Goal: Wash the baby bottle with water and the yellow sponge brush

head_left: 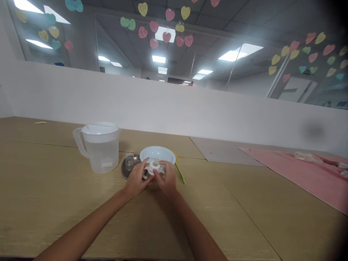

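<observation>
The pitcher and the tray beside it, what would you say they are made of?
The pitcher looks like frosted translucent plastic, since the liquid shows dimly through its wall. The tray looks like polished steel, given its grey sheen, though another metal is possible.

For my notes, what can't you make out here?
Head view:
White plastic part: left hand and right hand hide most of it.
Pale blue round bowl: hands hide its near rim.
Dark round metal tray: left hand hides part.
Pale items on the pink cloth: too small, cut off by the right edge.
</observation>
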Demonstrator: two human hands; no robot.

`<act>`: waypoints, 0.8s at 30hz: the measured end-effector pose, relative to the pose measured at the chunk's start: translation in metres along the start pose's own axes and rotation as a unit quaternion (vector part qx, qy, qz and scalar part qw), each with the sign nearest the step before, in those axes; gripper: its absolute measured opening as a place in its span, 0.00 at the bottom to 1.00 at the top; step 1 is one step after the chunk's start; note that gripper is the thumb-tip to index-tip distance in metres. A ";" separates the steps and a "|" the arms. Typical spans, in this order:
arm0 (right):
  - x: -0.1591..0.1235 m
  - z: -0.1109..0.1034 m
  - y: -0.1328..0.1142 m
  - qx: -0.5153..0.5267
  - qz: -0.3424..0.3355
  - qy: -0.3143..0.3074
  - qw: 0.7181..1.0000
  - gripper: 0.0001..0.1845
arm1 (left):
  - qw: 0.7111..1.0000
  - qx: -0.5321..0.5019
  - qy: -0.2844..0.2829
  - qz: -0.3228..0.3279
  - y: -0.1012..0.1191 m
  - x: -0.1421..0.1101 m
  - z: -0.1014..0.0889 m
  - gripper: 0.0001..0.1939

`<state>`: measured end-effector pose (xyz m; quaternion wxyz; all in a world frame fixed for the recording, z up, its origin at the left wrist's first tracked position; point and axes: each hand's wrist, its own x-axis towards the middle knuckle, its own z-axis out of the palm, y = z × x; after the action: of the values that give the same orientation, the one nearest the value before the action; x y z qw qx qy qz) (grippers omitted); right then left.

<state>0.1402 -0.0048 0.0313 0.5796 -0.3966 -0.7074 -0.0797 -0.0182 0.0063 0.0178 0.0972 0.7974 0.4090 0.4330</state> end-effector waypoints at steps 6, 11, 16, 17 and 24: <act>0.000 -0.002 -0.005 0.005 -0.023 0.014 1.000 0.06 | 1.000 -0.008 0.005 -0.014 0.001 0.001 -0.001 0.27; -0.001 -0.003 -0.008 -0.038 -0.077 0.023 0.996 0.05 | 0.999 -0.036 -0.016 0.000 0.001 0.003 0.000 0.26; -0.001 -0.004 -0.011 -0.049 -0.119 0.046 0.991 0.09 | 0.997 -0.068 0.019 -0.021 -0.005 0.001 0.005 0.34; -0.001 -0.005 -0.011 -0.049 -0.123 0.049 0.990 0.11 | 0.996 -0.077 0.026 -0.026 -0.006 0.001 0.006 0.34; -0.006 0.000 -0.016 -0.003 -0.144 0.033 0.989 0.16 | 0.994 -0.106 0.014 -0.008 -0.005 0.005 0.003 0.24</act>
<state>0.1297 -0.0182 0.0316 0.5842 -0.2894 -0.7372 -0.1775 -0.0175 0.0133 0.0167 0.1789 0.7728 0.3686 0.4846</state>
